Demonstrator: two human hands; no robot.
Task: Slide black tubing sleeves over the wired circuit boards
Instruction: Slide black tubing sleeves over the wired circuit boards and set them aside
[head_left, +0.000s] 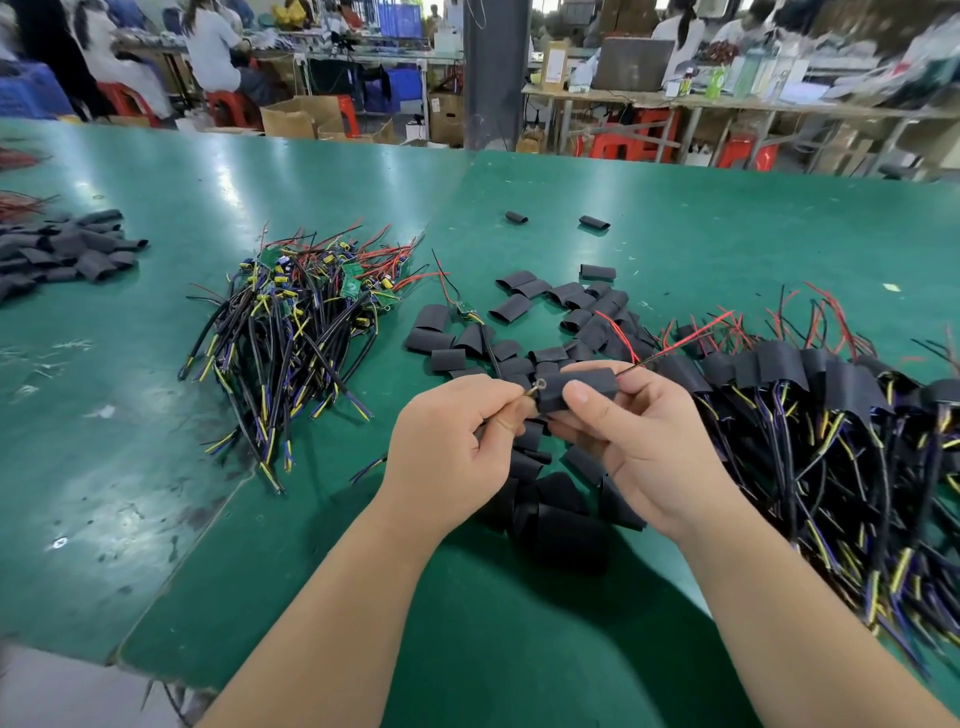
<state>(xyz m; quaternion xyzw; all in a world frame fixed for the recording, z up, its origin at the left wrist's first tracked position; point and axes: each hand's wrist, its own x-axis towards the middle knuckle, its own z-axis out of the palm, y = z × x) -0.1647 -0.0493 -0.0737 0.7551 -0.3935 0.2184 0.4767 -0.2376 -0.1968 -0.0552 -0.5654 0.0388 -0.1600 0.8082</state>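
My right hand (631, 441) pinches a black tubing sleeve (574, 387) between thumb and fingers, just above the table. A wired circuit board sits inside it: red and black wires (675, 345) stick out of its right end, and a small component (539, 385) shows at its left end. My left hand (457, 452) pinches the board's cable end right beside that left opening. Loose black sleeves (519, 332) lie scattered behind and under my hands. One bare board (467, 312) with wires lies among them.
A heap of unsleeved wired boards (306, 312) lies to the left on the green table (156, 415). Sleeved assemblies (831, 415) are piled at the right. More black sleeves (62, 249) sit at the far left. People work at benches behind.
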